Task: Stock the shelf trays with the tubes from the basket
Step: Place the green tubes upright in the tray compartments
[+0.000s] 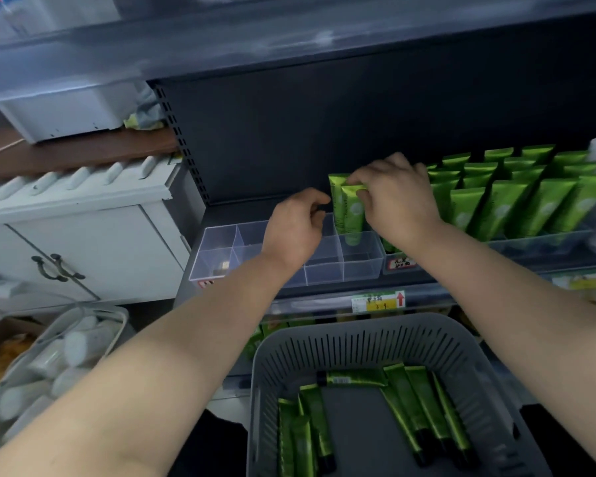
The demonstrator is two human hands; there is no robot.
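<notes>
My right hand [396, 197] pinches the crimped tops of two tubes [350, 215] to stand them cap-down in the tray [362, 266] cell under my fingertips, my left hand [293, 227] hovering loosely curled and empty beside them, ready to steady, with more in the basket [358, 327] below.

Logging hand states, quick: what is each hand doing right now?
Left hand: fingers curled, whether it holds anything cannot be told.
Right hand: pinching a green tube.
</notes>
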